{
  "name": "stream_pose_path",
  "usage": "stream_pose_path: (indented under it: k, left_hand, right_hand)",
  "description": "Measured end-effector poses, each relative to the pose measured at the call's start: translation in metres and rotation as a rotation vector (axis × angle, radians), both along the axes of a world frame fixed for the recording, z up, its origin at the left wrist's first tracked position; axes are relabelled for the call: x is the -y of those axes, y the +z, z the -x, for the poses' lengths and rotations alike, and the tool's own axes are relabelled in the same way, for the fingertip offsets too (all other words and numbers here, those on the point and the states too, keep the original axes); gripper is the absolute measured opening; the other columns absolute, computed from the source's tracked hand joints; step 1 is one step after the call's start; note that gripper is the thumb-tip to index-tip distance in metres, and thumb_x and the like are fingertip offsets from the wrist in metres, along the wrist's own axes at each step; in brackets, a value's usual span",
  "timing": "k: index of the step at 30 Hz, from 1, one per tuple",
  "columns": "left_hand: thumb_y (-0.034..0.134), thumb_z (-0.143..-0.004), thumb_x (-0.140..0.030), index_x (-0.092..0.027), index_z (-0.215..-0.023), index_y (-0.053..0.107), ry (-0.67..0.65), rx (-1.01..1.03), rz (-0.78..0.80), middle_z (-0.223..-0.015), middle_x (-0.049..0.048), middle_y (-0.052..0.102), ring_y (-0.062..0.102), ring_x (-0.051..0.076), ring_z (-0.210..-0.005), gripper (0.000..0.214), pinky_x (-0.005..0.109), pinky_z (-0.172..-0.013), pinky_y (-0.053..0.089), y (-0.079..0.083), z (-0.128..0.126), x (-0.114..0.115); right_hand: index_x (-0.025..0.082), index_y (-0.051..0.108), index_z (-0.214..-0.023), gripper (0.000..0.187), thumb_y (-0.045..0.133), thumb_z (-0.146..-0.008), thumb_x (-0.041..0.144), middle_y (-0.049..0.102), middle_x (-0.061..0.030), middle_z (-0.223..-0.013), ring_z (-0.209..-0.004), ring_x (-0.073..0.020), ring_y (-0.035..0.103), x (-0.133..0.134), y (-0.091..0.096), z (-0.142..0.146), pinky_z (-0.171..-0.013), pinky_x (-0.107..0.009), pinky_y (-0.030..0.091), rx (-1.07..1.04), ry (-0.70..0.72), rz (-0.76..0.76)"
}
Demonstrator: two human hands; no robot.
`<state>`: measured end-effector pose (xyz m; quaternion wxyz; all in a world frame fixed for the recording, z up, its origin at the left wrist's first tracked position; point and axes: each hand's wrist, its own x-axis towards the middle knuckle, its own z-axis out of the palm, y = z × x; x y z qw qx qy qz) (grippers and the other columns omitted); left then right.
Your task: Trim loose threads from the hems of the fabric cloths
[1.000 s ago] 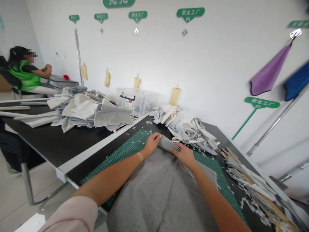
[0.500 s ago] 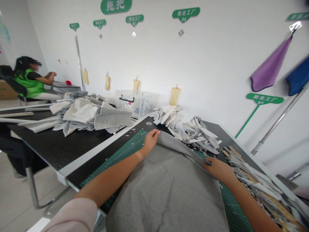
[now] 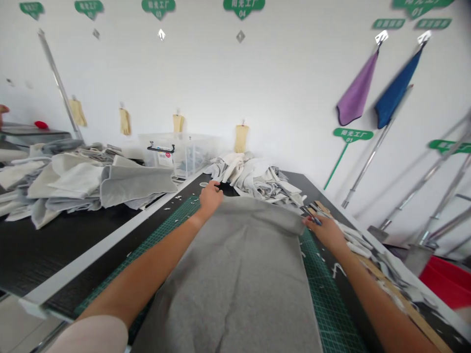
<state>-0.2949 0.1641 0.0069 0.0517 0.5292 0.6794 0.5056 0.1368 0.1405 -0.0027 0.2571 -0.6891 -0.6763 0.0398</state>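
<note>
Grey cloth (image 3: 228,279), scissors (image 3: 312,218) with blue handles, green cutting mat (image 3: 331,304) with pale grid, black tabletop (image 3: 55,260), purple towel (image 3: 356,90), blue towel (image 3: 394,90), red bin (image 3: 447,279).

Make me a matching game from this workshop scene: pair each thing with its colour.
Things:
1. Cloth under the person's arms
2. Cutting mat
3. Left towel of the two hanging on the wall
4. Plastic tub at lower right

Colours:
A. Red
B. Grey
C. Purple
D. Green

Pairs: 1-B, 2-D, 3-C, 4-A
</note>
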Motion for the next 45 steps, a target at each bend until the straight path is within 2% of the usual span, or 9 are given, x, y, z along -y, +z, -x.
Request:
stream_pose_path:
  k: [2, 3, 6, 8, 15, 26, 34, 40, 45]
  left_hand:
    - [0.062, -0.079, -0.016, -0.023, -0.119, 0.061, -0.010, -0.154, -0.097, -0.112, 0.0103, 0.067, 0.056, 0.030, -0.109, 0.041, 0.040, -0.094, 0.040, 0.011, -0.030, 0.008]
    - [0.061, -0.080, -0.016, -0.024, -0.122, 0.059, -0.104, -0.226, -0.133, -0.115, 0.0106, 0.066, 0.055, 0.030, -0.111, 0.043, 0.041, -0.096, 0.039, 0.014, -0.048, 0.013]
    - [0.065, -0.082, -0.025, -0.026, -0.130, 0.056, -0.586, -0.395, -0.132, -0.114, 0.0089, 0.066, 0.057, 0.028, -0.107, 0.049, 0.039, -0.097, 0.040, 0.013, -0.107, 0.026]
    - [0.068, -0.082, -0.034, -0.026, -0.136, 0.053, -0.783, -0.474, -0.153, -0.123, 0.0093, 0.063, 0.053, 0.029, -0.114, 0.056, 0.040, -0.101, 0.038, 0.006, -0.143, 0.032]
    - [0.058, -0.091, -0.033, -0.025, -0.109, 0.068, -0.955, -0.663, -0.207, -0.114, 0.0084, 0.066, 0.052, 0.028, -0.113, 0.021, 0.041, -0.100, 0.034, -0.012, -0.214, 0.032]
    - [0.055, -0.093, -0.037, -0.026, -0.104, 0.071, -0.826, -0.377, -0.034, -0.104, 0.0055, 0.071, 0.056, 0.025, -0.101, 0.022, 0.039, -0.094, 0.036, -0.067, -0.219, 0.029]
    - [0.059, -0.090, -0.041, -0.023, -0.104, 0.075, -0.867, -0.095, -0.011, -0.110, 0.0046, 0.073, 0.061, 0.022, -0.103, 0.027, 0.032, -0.096, 0.042, -0.073, -0.214, 0.024]
    - [0.058, -0.087, -0.051, -0.016, -0.105, 0.075, -1.026, 0.137, 0.136, -0.092, 0.0047, 0.074, 0.061, 0.015, -0.070, 0.043, 0.025, -0.068, 0.046, -0.081, -0.210, 0.007]
    - [0.062, -0.082, -0.055, -0.014, -0.104, 0.076, -1.078, 0.219, 0.150, -0.087, 0.0048, 0.072, 0.056, 0.014, -0.065, 0.049, 0.023, -0.062, 0.042, -0.082, -0.210, 0.004]
  right_hand:
    - [0.022, 0.074, -0.097, 0.046, 0.053, -0.083, 0.060, 0.073, -0.0080, -0.085, -0.080, -0.0262, 0.065, 0.007, -0.002, 0.008, -0.068, -0.032, 0.042, -0.043, 0.022, -0.049]
    - [0.022, 0.074, -0.097, 0.046, 0.052, -0.084, 0.060, 0.072, -0.0072, -0.085, -0.080, -0.0257, 0.065, 0.010, -0.004, 0.012, -0.069, -0.032, 0.043, -0.058, 0.036, -0.065]
    - [0.022, 0.073, -0.098, 0.046, 0.051, -0.086, 0.060, 0.073, -0.0059, -0.086, -0.080, -0.0250, 0.064, 0.022, -0.010, 0.018, -0.071, -0.031, 0.043, -0.104, 0.096, -0.101]
    - [0.021, 0.073, -0.098, 0.047, 0.050, -0.086, 0.061, 0.073, -0.0060, -0.087, -0.080, -0.0248, 0.064, 0.029, -0.014, 0.018, -0.070, -0.031, 0.043, -0.142, 0.147, -0.101]
    - [0.019, 0.072, -0.089, 0.045, 0.048, -0.088, 0.057, 0.069, -0.0035, -0.076, -0.075, -0.0226, 0.060, 0.037, -0.033, 0.005, -0.067, -0.030, 0.042, -0.169, 0.239, -0.078]
    - [0.018, 0.072, -0.090, 0.042, 0.051, -0.087, 0.055, 0.070, -0.0024, -0.078, -0.074, -0.0196, 0.059, 0.033, -0.057, 0.008, -0.065, -0.028, 0.039, -0.263, 0.166, -0.071]
    - [0.021, 0.069, -0.085, 0.038, 0.049, -0.090, 0.052, 0.070, -0.0012, -0.079, -0.077, -0.0205, 0.060, 0.037, -0.057, 0.012, -0.068, -0.028, 0.038, -0.241, 0.159, -0.124]
    - [0.024, 0.067, -0.086, 0.038, 0.044, -0.094, 0.052, 0.070, -0.0002, -0.087, -0.084, -0.0208, 0.061, 0.041, -0.053, 0.014, -0.077, -0.029, 0.041, -0.309, 0.200, -0.073]
    - [0.025, 0.063, -0.086, 0.043, 0.036, -0.097, 0.057, 0.068, 0.0007, -0.087, -0.084, -0.0202, 0.059, 0.050, -0.048, 0.020, -0.080, -0.029, 0.041, -0.315, 0.224, -0.048]
